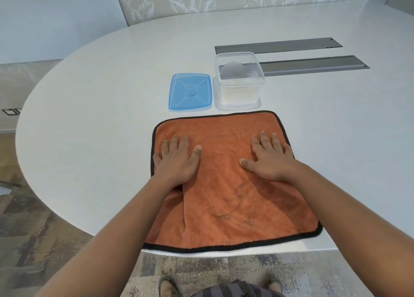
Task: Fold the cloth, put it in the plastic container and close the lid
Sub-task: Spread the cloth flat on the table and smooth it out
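Note:
An orange cloth point(226, 184) with a black hem lies spread flat on the white table, its near edge at the table's front edge. My left hand point(178, 160) rests palm down on the cloth's left side, fingers apart. My right hand point(267, 157) lies flat on its right side, fingers spread. Just beyond the cloth stands a clear plastic container point(238, 81), open and empty. Its blue lid point(190, 92) lies flat on the table to the container's left.
The white oval table point(100, 117) stretches far to the left and right. Two grey cable slots point(313, 64) are set into it behind the container. The table's curved edge drops to a patterned floor at the left and front.

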A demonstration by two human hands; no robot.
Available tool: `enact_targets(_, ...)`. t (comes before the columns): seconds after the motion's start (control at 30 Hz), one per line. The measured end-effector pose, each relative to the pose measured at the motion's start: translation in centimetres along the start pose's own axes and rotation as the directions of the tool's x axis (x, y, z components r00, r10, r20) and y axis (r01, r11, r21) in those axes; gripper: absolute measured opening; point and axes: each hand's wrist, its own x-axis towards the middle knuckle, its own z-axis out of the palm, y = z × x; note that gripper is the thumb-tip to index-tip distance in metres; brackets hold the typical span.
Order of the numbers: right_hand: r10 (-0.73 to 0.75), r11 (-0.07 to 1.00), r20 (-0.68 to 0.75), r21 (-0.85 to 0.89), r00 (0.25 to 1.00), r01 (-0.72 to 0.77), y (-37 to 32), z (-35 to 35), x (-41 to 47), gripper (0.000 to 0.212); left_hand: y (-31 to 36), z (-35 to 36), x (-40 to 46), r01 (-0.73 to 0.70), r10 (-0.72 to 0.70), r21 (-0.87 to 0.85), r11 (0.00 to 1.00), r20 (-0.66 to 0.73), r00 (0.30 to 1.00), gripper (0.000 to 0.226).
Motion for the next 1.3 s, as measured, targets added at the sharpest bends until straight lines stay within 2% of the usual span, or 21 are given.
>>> enact_targets(0.13,-0.013,0.999,-0.105,-0.044,0.994,0.009,0.5,1.1,0.2,0.109,-1.5,0.4,0.4,-0.085,0.087,0.103,0.991,-0.020,0.996,0.082)
enact_targets(0.23,-0.040,0.997,-0.201,-0.074,0.979,0.026,1.2,1.5,0.4,0.108,-2.5,-0.1,0.9,-0.159,0.167,0.188,0.969,-0.031,0.985,0.092)
enact_targets(0.37,-0.032,0.997,-0.213,-0.078,0.977,0.016,1.3,1.4,0.6,0.108,-2.7,-0.5,1.0,-0.188,0.205,0.214,0.959,-0.059,0.977,0.092)
enact_targets(0.5,-0.084,0.994,-0.327,-0.099,0.941,0.054,1.1,1.4,0.6,0.094,-1.6,0.0,0.8,-0.218,0.248,0.247,0.944,-0.098,0.964,0.089)
enact_targets(0.63,-0.097,0.991,-0.288,-0.121,0.953,0.065,1.7,2.0,0.7,0.094,-1.4,0.8,0.8,-0.184,0.194,0.262,0.947,-0.012,0.981,0.097)
enact_targets(0.87,-0.066,0.994,-0.260,-0.099,0.963,0.041,1.6,1.3,1.0,0.099,-0.9,0.4,1.2,-0.151,0.158,0.259,0.954,-0.006,0.987,0.107)
enact_targets(1.0,-0.124,0.989,-0.350,-0.121,0.928,0.086,-0.4,0.5,2.0,0.079,1.1,0.4,2.4,-0.222,0.253,0.260,0.940,-0.093,0.963,0.091)
enact_targets(1.13,-0.239,0.966,-0.304,-0.167,0.922,0.195,-3.1,0.5,3.5,0.065,3.4,1.5,3.9,-0.339,0.359,0.256,0.905,-0.032,0.933,0.069)
enact_targets(1.3,-0.232,0.967,-0.258,-0.163,0.938,0.195,-3.6,1.0,4.8,0.066,3.3,2.0,4.9,-0.349,0.357,0.263,0.900,0.019,0.934,0.072)
